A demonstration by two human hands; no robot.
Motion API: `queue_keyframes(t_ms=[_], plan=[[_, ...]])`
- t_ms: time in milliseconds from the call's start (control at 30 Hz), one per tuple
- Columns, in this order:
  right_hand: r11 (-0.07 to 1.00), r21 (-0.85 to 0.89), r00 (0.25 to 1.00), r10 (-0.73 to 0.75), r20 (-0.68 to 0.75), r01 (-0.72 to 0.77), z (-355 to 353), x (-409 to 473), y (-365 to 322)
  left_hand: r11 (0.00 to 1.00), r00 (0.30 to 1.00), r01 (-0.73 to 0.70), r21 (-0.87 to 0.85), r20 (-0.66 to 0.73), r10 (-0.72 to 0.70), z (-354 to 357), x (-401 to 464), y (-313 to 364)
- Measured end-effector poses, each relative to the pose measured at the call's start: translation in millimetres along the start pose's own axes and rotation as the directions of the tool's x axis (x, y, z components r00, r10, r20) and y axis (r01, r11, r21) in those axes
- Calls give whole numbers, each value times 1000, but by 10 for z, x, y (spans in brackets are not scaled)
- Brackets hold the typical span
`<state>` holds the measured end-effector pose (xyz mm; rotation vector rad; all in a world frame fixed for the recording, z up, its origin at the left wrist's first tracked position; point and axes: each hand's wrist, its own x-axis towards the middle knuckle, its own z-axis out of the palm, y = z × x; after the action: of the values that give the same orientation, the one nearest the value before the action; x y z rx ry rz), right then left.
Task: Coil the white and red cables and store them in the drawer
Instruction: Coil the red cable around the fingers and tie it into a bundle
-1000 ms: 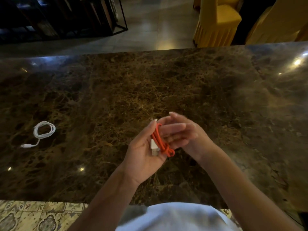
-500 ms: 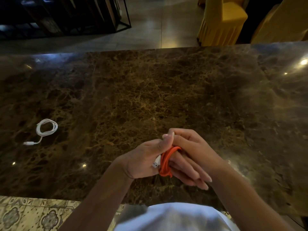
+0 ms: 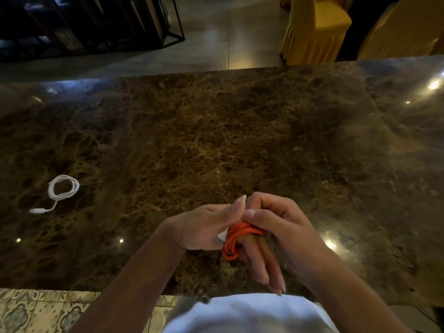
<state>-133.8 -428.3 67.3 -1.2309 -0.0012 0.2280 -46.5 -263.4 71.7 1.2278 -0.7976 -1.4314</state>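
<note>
The red cable [image 3: 234, 241] is wound in a tight bundle around the fingers of my left hand [image 3: 204, 228], with its white plug poking out beside the palm. My right hand [image 3: 283, 227] is closed over the top of the bundle, thumb pressing on the red loops. Both hands hover just above the near edge of the brown marble table [image 3: 216, 140]. The white cable [image 3: 63, 188] lies coiled in a small ring at the table's left, its plug end trailing toward the near left. No drawer is in view.
Yellow-covered chairs [image 3: 314, 27] stand beyond the table's far edge at the right. A dark metal shelf frame [image 3: 96, 22] stands on the floor at the far left. Patterned floor tiles [image 3: 48, 311] show below the table's near edge.
Both hands have dropped nearer the table's front edge. My left hand turned palm-down with the red coil around its fingers, and my right hand closed over it.
</note>
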Motion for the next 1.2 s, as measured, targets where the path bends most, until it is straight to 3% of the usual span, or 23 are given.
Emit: queue_keyframes(t_ms=[67, 133, 200, 267, 433, 500, 567, 700, 800, 867, 933, 1100, 1133, 1200], plan=[[995, -95, 999, -20, -43, 16, -32, 31, -75, 999, 1000, 22, 38, -5, -22, -28, -1, -1], [981, -190, 998, -42, -43, 34, -77, 93, -183, 996, 998, -58, -71, -29, 56, -41, 53, 21], [979, -206, 1000, -5, 11, 7, -122, 141, -282, 985, 988, -53, -165, -150, 29, -53, 100, 65], [935, -352, 998, 51, 30, -37, -133, 177, -355, 979, 969, -81, -186, -244, 34, -48, 128, 93], [592, -804, 996, 20, 84, 56, -110, 288, -342, 989, 929, -57, -139, -370, 1, -51, 139, -3], [451, -889, 996, 9, 86, 73, -140, 332, -333, 993, 936, -57, -100, -352, 19, -9, 113, -59], [410, -907, 993, 25, 115, 95, -165, 356, -310, 994, 921, -48, -94, -389, 7, 21, 120, -122], [387, -917, 987, 80, 141, 100, -202, 374, -287, 994, 908, -33, -107, -418, -15, 57, 147, -129], [392, -911, 976, 118, 184, 125, -266, 336, -294, 985, 862, 164, 42, -493, -123, 59, 161, -78], [381, -917, 973, 137, 184, 119, -290, 296, -294, 955, 867, 256, 152, -472, -158, 57, 137, -51], [379, -920, 976, 146, 162, 96, -316, 275, -268, 957, 891, 226, 181, -437, -127, 130, 124, 21], [328, -944, 983, 157, 93, 37, -365, 249, -256, 988, 856, 154, -12, -498, -140, 268, 193, 136], [367, -930, 979, 180, 99, 27, -385, 249, -275, 988, 853, 151, -34, -500, -148, 257, 207, 116], [556, -831, 952, 256, 168, -3, -450, 256, -309, 989, 875, 149, 25, -468, -120, 259, 186, 65]])
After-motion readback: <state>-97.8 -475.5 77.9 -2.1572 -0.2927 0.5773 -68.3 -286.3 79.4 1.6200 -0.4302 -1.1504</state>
